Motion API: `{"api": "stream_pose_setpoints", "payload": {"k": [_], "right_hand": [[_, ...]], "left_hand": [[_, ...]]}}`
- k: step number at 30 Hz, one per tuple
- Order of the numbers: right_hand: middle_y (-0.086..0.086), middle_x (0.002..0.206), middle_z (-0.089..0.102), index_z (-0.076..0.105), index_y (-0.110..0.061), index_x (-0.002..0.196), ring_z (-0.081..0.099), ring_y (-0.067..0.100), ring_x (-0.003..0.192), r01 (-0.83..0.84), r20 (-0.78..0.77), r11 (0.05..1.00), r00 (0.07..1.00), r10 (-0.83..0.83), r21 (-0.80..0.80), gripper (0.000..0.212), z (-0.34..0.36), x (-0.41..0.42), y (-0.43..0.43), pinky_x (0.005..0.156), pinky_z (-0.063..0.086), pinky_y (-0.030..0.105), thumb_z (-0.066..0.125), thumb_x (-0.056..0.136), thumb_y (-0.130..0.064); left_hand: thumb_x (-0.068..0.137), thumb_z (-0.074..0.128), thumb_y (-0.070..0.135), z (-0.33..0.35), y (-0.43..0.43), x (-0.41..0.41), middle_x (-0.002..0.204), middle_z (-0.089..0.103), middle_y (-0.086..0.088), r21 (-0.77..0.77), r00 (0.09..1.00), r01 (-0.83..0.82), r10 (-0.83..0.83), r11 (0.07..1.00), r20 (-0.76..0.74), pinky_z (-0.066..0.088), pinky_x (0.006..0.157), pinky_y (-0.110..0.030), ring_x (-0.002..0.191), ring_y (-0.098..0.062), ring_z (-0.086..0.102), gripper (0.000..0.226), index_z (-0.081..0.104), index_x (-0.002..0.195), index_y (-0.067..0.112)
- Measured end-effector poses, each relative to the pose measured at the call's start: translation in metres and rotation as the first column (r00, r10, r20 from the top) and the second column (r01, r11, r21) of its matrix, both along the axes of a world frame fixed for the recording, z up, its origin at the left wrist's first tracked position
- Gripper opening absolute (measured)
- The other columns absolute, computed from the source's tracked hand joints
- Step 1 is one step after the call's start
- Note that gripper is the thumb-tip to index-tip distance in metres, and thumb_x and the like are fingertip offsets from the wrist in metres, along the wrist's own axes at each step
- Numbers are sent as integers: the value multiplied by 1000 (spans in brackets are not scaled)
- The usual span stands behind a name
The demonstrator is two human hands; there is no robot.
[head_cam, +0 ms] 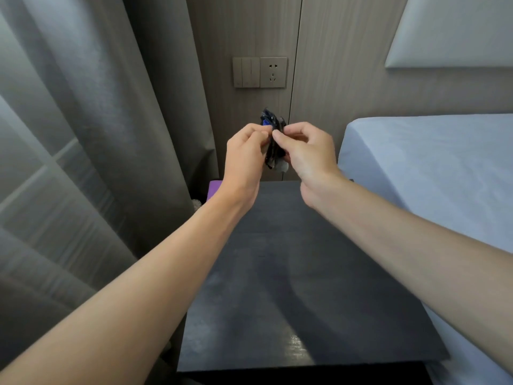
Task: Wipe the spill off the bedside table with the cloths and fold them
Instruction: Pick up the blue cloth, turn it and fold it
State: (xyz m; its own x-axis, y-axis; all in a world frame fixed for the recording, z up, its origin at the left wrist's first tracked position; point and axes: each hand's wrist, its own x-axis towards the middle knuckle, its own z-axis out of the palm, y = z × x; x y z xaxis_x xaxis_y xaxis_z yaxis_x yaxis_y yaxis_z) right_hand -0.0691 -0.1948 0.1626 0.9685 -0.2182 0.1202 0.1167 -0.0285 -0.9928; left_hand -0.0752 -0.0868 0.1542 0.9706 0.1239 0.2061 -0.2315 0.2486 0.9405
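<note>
You're facing a wood-panel wall w/ a switch-and-socket plate (260, 72), above a dark bedside table (291, 273); its top looks bare and matte, w/ a faint sheen near the front edge. Your left hand (244, 157) and right hand (308, 154) are raised together over the table's far edge, both pinched shut on a small bunched dark cloth (273, 143) held between them; thumb tips nearly touch at its top; cloth shows blue bits up top and a grey scrap at the bottom; can't tell if it's one cloth or more. Outward: both bare forearms run back to you across the table; grey curtain (97, 134) to the left; bed w/ pale blue sheet (433, 173) just beside the table on the right; padded headboard panel (455, 31) top right; sth purple (213, 188) pokes out behind your left wrist.
</note>
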Motion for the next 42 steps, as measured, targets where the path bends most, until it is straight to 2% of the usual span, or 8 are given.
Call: {"api": "stream_pose_setpoints", "payload": {"k": [8,16,20,27,31,35,40,42], "right_hand": [[-7,80,73,74,-22,82,69,9,83,-13,224,999,974,24,-52,13,-3,-2,-12,82,59,34,73,91,-13],[5,88,78,79,-17,87,74,24,93,-38,36,998,999,36,51,18,9,-1,-11,86,62,45,77,86,-35],[4,84,77,75,-17,82,74,21,89,-3,48,995,999,-2,102,12,12,-1,-10,81,62,37,71,92,-17],[9,100,73,63,-17,91,72,26,97,125,-35,984,992,-121,124,13,25,11,-27,87,61,47,55,101,-14],[1,86,75,60,-17,85,77,20,87,26,10,993,1000,-27,113,18,38,9,-45,80,62,37,54,99,-7],[3,82,76,62,-14,84,76,21,82,63,0,997,998,-63,44,16,37,1,-44,79,60,40,50,92,-8],[4,74,73,68,-12,74,61,19,64,-76,-189,992,980,56,-100,36,26,-17,-37,68,53,37,50,72,-43],[3,84,74,69,-16,85,69,19,71,-191,-239,970,959,152,-148,55,27,-21,-33,70,56,38,53,73,-67]], "left_hand": [[95,66,15,12,1,5,93,72,-12,41,1000,27,-27,999,7,60,74,-41,95,-25,72,14,66,81,13],[96,63,7,8,7,1,95,67,-19,290,986,-4,-45,957,163,57,84,-53,94,-38,69,9,60,88,5],[97,61,8,7,9,0,99,69,-8,279,984,4,-54,960,171,57,88,-51,100,-35,68,10,59,88,5],[105,40,10,13,26,2,101,63,-15,-105,998,58,-57,993,15,53,96,-52,97,-31,65,21,44,86,17],[102,37,9,20,45,6,110,71,-14,-264,999,44,-47,963,-2,58,89,-49,108,-32,70,6,41,100,14],[95,30,6,32,42,6,106,72,-15,-388,998,44,-60,921,-29,56,90,-50,105,-29,70,28,52,111,3],[96,29,16,46,36,5,115,62,-17,-553,990,64,-124,831,-72,41,108,-47,107,-29,58,35,58,113,4],[96,30,17,50,31,2,107,64,-17,-538,986,84,-147,839,-75,47,99,-41,98,-29,60,35,59,110,4]]}}
